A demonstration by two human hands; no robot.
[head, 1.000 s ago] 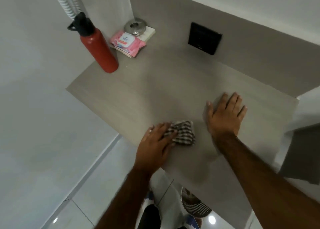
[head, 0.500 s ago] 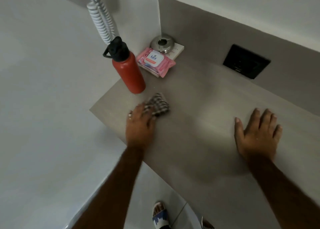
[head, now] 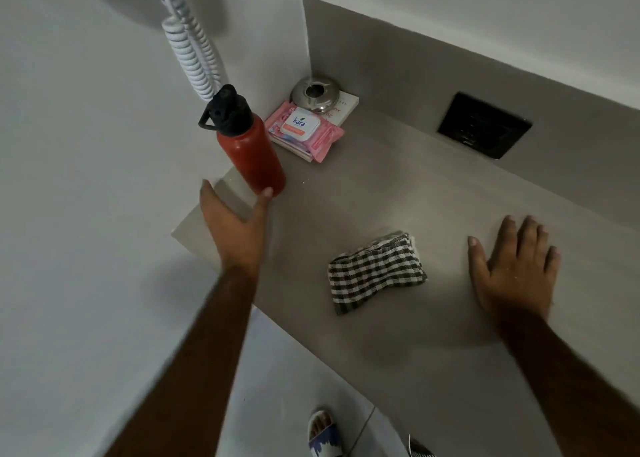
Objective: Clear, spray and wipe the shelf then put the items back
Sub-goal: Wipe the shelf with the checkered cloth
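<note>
A checked cloth [head: 375, 271] lies loose on the grey shelf [head: 398, 193], between my two hands. My left hand [head: 235, 222] is open just below the red bottle [head: 252, 151] with its black cap; the thumb tip touches the bottle's base and the fingers spread to its left. My right hand [head: 516, 269] rests flat and open on the shelf, right of the cloth. In the back corner a pink wipes pack [head: 304, 131] and a metal ashtray [head: 315, 94] sit on a book [head: 344, 106].
A white coiled cord [head: 190, 48] hangs down the wall just above the bottle's cap. A black wall socket [head: 483, 124] is set in the back panel. Below the shelf's front edge are pale floor tiles and a sandalled foot [head: 323, 430].
My left hand has let go of the cloth, which now lies mid-shelf, and has moved up left to the bottle's base. The right hand stays flat on the shelf.
</note>
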